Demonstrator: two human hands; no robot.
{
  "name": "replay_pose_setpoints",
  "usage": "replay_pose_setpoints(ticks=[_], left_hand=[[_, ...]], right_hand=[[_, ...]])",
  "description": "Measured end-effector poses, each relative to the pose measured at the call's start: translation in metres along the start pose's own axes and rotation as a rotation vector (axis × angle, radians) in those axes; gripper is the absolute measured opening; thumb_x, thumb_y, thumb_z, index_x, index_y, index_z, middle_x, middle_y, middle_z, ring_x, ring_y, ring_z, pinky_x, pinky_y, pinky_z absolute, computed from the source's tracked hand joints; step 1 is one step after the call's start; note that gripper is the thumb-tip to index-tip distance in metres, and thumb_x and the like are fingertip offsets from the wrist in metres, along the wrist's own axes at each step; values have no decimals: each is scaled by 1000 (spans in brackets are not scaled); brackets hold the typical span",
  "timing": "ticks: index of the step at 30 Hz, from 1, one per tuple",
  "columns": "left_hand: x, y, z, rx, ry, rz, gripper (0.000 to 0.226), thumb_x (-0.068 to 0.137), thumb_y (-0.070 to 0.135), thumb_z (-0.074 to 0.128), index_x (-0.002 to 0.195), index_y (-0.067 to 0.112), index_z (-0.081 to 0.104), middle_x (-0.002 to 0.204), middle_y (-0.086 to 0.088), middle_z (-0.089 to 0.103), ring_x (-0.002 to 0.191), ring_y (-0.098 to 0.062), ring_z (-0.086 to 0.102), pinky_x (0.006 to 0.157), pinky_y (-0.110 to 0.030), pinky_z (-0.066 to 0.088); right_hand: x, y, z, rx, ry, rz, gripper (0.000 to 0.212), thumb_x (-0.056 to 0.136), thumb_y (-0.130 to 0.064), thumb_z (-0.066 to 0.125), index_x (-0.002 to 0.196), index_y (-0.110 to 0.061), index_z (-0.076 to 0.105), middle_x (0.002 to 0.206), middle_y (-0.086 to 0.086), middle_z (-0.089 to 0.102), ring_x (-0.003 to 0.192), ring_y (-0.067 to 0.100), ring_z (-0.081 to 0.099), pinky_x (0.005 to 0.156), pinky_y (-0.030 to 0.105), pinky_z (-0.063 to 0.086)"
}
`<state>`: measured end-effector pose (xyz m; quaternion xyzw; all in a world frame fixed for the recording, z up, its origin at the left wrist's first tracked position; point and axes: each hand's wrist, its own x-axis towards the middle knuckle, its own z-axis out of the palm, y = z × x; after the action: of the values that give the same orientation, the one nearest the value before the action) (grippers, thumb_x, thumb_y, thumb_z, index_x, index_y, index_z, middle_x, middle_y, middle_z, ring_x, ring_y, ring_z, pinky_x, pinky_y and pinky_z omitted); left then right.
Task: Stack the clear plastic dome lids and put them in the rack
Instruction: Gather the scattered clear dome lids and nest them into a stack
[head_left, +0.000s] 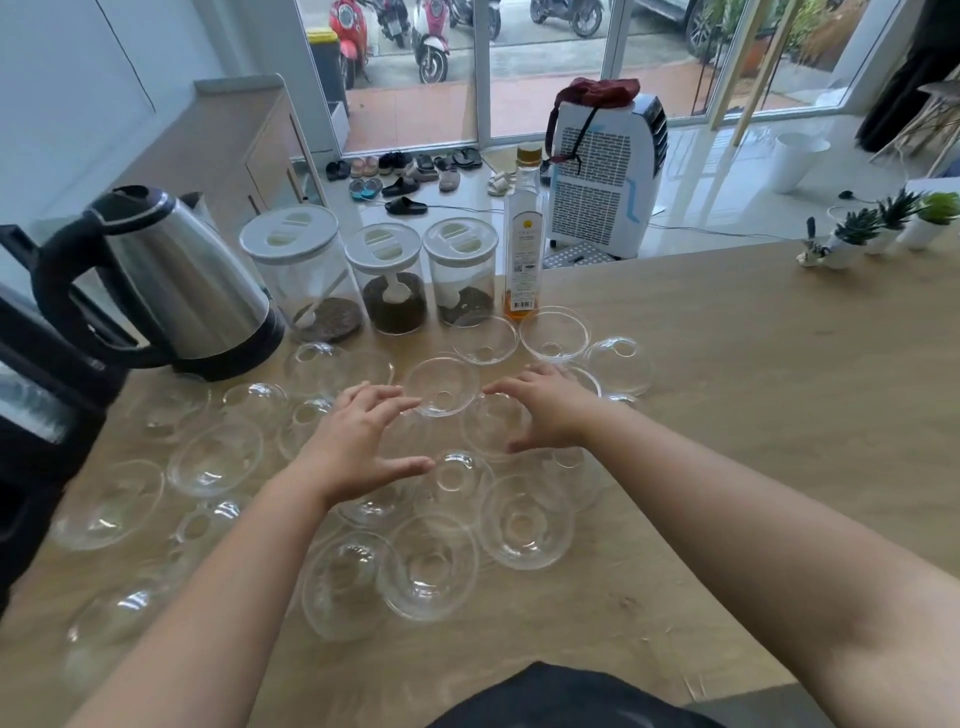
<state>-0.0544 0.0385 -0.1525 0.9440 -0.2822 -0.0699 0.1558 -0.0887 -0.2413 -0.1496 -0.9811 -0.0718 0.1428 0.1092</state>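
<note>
Clear dome lids lay scattered singly across the wooden counter, some rim-up, some dome-up — none stacked. The left hand and right hand hovered over the middle of them, fingers spread and empty, flanking one rim-up lid. A steel kettle stood behind, left.

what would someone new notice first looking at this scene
First, the scatter of clear dome lids spread over the wooden counter, with the left hand and right hand open above the middle of them. Next, the steel kettle at the left edge, and beside it three white-lidded jars and a bottle along the back.
</note>
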Motion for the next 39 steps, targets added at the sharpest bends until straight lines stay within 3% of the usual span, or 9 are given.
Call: replay_pose_setpoints(ticks=[6, 12, 17, 20, 26, 32, 35, 39], left_hand=[[-36, -7, 0, 107, -113, -74, 118, 45, 104, 24, 144, 41, 39, 155, 10, 31, 147, -23, 11, 121, -43, 14], [-55, -8, -5, 115, -204, -124, 123, 44, 103, 26, 150, 42, 28, 158, 13, 24, 149, -22, 1, 122, -44, 10], [-58, -19, -12, 93, -248, -107, 117, 50, 92, 56, 150, 53, 9, 156, 12, 28, 148, -22, 5, 121, -45, 16], [-55, -21, -16, 124, -270, -88, 121, 48, 88, 63, 148, 56, 2, 154, 10, 31, 147, -23, 7, 120, -46, 15], [-49, -14, -18, 216, -297, -31, 125, 46, 82, 68, 149, 54, 2, 145, 8, 39, 146, -26, 10, 120, -48, 6], [-43, -11, -21, 244, -228, -2, 125, 51, 78, 71, 154, 34, 17, 143, 7, 37, 138, -22, 22, 118, -37, 20], [-48, -12, -29, 14, -137, -74, 120, 52, 73, 74, 153, 32, 24, 140, 10, 39, 133, -15, 29, 115, -36, 29], [-55, -8, -32, -760, 3, -202, 121, 46, 70, 83, 149, 34, 32, 137, 14, 48, 125, -10, 48, 105, -33, 43]], right_hand=[[0, -7, 7, 48, 19, 47, 89, 61, -55, 82, 136, -44, 34, 142, 2, 51, 148, 27, 1, 116, 49, -3], [-5, -5, 9, 146, 47, 48, 85, 60, -55, 82, 130, -47, 35, 141, -11, 50, 146, 23, 5, 113, 45, 1], [-11, -4, 5, 290, 156, 47, 84, 58, -55, 83, 130, -49, 40, 139, -10, 51, 145, 20, 13, 116, 42, 7], [-17, -1, 6, 451, 156, 58, 87, 52, -59, 82, 127, -53, 39, 140, -10, 50, 142, 23, 23, 116, 49, 21], [-29, -8, 9, 506, 201, 63, 85, 60, -42, 89, 133, -43, 45, 128, -10, 51, 136, 18, 25, 109, 36, 24], [-33, -10, 10, 524, 241, 21, 85, 59, -44, 89, 131, -46, 44, 120, -22, 46, 136, 18, 26, 113, 41, 27], [-38, -12, 6, 550, 278, -17, 85, 59, -45, 89, 131, -46, 44, 122, -23, 46, 133, 14, 31, 109, 37, 30], [-41, -20, -5, 657, 319, -67, 84, 59, -43, 89, 130, -46, 45, 131, -11, 51, 129, 8, 41, 107, 32, 34]])
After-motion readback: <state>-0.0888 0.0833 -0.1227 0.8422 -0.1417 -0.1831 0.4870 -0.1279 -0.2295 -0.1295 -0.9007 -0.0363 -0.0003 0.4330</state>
